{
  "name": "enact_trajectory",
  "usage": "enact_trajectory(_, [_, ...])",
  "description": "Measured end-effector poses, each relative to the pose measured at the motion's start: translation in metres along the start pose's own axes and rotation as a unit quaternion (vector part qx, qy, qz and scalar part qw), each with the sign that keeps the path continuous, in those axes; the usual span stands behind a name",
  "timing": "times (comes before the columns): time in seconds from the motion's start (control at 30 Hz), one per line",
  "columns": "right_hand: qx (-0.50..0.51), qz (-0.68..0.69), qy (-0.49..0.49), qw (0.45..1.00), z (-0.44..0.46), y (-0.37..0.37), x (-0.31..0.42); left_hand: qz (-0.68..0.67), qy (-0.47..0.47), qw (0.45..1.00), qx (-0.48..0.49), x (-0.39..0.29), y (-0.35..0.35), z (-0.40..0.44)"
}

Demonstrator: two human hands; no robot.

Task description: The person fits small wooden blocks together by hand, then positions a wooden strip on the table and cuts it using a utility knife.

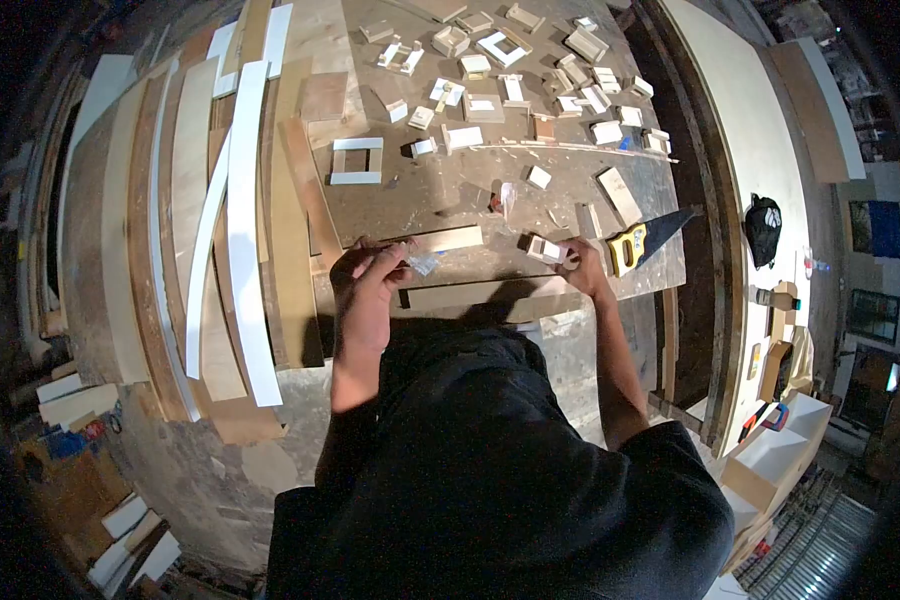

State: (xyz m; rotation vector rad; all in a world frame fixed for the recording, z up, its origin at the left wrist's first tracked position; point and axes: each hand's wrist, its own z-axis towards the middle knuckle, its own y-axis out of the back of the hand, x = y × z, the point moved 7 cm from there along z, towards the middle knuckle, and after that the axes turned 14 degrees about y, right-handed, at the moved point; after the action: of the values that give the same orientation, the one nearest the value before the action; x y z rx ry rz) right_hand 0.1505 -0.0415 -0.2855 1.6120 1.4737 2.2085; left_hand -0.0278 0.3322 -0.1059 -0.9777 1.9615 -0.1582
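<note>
A small wooden box (544,249) is in the right hand (585,266) at a worn wood table (435,190).
The right hand pinches the pale, blocky box over the table's near part. The box's long side runs left to right, its left end turned a bit to the far side. The left hand (370,272) is curled by crinkly, clear plastic (423,264); one cannot tell if it grips that.
</note>
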Motion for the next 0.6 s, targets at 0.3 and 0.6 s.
enact_trajectory(0.3, [-0.024,0.067,0.126,0.989,0.034,0.058,0.218,0.121,-0.161,0.979,-0.021,-0.034,-0.047,-0.023])
enact_trajectory(0.6, [-0.043,0.039,0.2,0.978,0.041,0.084,0.31,0.326,-0.332,0.882,-0.074,-0.065,-0.096,-0.063])
